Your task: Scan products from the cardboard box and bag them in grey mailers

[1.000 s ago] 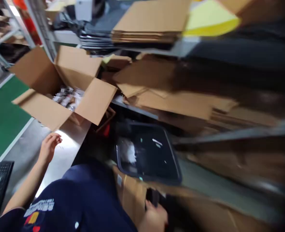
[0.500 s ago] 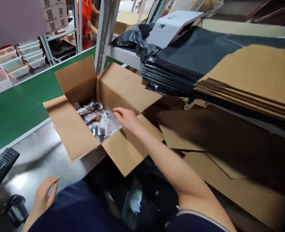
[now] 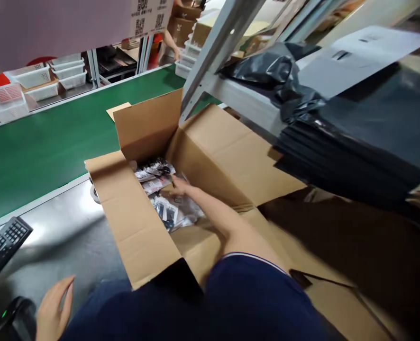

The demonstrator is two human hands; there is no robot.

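My right hand [image 3: 179,185] is down inside an open cardboard box [image 3: 139,218], over small clear plastic packets [image 3: 155,177]. Its fingers look bent together among the packets; what they grip, if anything, is too small and blurred to make out. Below that hand lies a clear plastic bag [image 3: 190,210], and close to the fingertips there is a small brown piece [image 3: 166,190]. At the lower left, my left hand [image 3: 55,305] hovers over the metal table, holding nothing, thumb and fingers slightly apart. A black barcode scanner [image 3: 20,319] is beside it.
A black keyboard [image 3: 5,248] lies on the metal table [image 3: 78,241]. Behind the box runs a green conveyor belt [image 3: 53,156]. To the right, a shelf carries black plastic bags [image 3: 355,151]. White baskets [image 3: 69,76] and another person's arm [image 3: 170,42] are beyond the belt.
My right hand has reached deeper into the box, leftward over the packets. My view has shifted, so the box appears nearer and further right. The left hand remains by the scanner.
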